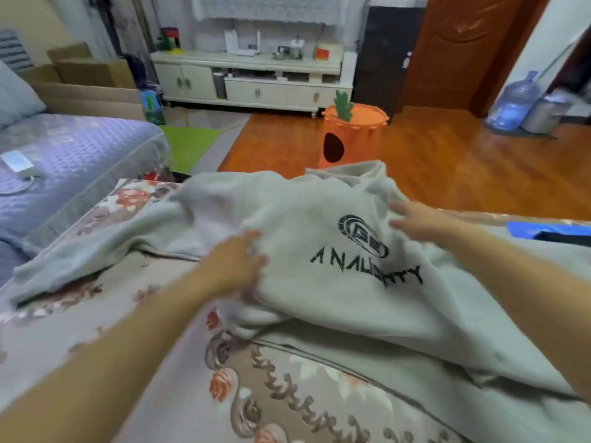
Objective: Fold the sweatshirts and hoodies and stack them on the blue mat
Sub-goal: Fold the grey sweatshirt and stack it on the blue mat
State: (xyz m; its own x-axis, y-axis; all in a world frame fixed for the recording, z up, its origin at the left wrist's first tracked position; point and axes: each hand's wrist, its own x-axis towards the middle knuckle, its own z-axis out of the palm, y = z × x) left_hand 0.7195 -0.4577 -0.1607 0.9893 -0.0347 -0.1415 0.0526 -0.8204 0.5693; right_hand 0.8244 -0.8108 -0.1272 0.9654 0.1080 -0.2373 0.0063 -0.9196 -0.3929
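Note:
A light grey hoodie (319,225) with a black logo and black lettering lies rumpled across a flower-patterned cover (287,394). One sleeve trails out to the left. My left hand (235,262) rests on the hoodie's left part, its fingers curled into the cloth at a fold. My right hand (419,220) lies flat on the hoodie to the right of the logo, fingers stretched out. A corner of the blue mat (540,229) shows at the right edge, with something dark lying on it.
A sofa with a blue quilted cover (73,161) stands at the left, a white box on it. Beyond the hoodie are a wooden floor, an orange carrot-shaped bin (351,135), a white low cabinet (249,81) and a water bottle (515,103).

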